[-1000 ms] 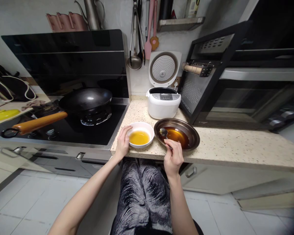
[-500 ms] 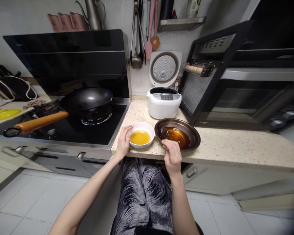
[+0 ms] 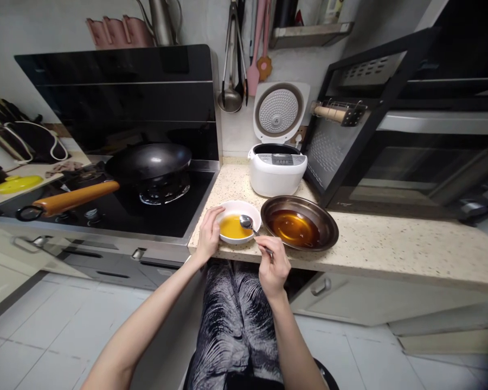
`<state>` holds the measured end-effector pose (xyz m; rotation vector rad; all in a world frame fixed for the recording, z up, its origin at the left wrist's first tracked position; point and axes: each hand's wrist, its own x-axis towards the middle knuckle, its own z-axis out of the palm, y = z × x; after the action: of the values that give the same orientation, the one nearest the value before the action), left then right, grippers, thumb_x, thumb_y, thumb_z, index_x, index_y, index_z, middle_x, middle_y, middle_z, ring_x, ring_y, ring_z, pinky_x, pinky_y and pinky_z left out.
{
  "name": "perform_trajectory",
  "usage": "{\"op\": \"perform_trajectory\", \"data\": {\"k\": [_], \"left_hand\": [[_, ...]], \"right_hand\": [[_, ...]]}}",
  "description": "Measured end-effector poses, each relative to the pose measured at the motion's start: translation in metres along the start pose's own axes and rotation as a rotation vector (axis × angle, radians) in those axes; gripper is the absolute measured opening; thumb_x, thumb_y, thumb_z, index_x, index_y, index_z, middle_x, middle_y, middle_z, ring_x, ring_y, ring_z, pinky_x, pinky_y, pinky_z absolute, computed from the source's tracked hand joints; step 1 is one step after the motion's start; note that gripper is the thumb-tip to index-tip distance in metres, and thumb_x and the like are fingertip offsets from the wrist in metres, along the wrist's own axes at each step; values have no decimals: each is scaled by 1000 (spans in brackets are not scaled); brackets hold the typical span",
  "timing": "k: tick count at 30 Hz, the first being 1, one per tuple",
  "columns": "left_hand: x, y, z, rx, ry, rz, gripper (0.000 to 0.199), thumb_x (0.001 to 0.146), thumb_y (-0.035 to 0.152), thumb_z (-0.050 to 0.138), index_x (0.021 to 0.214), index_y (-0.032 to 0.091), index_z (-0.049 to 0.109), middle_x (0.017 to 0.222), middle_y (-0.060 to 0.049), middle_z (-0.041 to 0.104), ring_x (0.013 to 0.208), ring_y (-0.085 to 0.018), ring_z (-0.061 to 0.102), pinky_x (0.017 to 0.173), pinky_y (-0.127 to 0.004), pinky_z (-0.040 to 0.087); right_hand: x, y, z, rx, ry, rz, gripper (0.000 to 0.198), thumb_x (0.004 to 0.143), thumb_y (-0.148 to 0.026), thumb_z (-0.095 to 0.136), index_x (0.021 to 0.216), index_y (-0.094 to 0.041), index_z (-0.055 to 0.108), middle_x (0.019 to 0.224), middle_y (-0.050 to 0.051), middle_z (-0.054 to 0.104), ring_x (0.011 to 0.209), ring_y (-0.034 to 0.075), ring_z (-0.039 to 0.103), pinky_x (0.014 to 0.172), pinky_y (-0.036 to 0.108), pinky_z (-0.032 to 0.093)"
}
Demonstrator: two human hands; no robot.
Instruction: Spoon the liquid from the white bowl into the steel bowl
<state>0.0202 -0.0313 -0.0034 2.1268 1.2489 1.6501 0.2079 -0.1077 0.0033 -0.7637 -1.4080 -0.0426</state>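
My left hand [image 3: 209,233] grips the left rim of a white bowl [image 3: 238,206] that holds yellow-amber liquid [image 3: 231,227]. In my right hand [image 3: 274,264] is a metal spoon [image 3: 246,221], pinched by its handle. The spoon's head is over the right part of the white bowl, at or just above the liquid; I cannot tell whether it touches. Just right of that bowl stands a dark metal bowl [image 3: 330,230] with darker amber-brown liquid [image 3: 295,227] in it. Both bowls rest near the counter's front edge.
Behind the bowls a white rice cooker [image 3: 278,176] stands with its lid up. To the left, a black wok [image 3: 150,162] with a wooden handle sits on the gas stove [image 3: 166,219]. An oven [image 3: 410,168] is at the right on the speckled counter [image 3: 390,244]. Utensils hang behind.
My right hand has moved left, carrying the spoon from the dark metal bowl to over the white bowl. My left hand stays on the white bowl's rim. The camera view has shifted slightly.
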Motion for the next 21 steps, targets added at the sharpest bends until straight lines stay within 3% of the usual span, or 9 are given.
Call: {"op": "perform_trajectory", "data": {"k": [12, 21], "left_hand": [[0, 0, 0, -10, 5, 19, 57, 106, 53, 26, 127, 18, 65, 133, -16, 65, 128, -30, 60, 112, -51, 46], [1, 2, 0, -8, -1, 9, 60, 105, 56, 24, 127, 18, 65, 133, -16, 65, 128, -30, 60, 112, -50, 47]], "right_hand": [[-1, 6, 14, -13, -11, 221, 15, 101, -21, 54, 98, -22, 68, 91, 3, 73, 87, 16, 70, 81, 30, 56], [-3, 8, 19, -2, -8, 253, 16, 101, -25, 54, 96, -22, 69, 89, 3, 73, 85, 17, 70, 80, 30, 56]]}}
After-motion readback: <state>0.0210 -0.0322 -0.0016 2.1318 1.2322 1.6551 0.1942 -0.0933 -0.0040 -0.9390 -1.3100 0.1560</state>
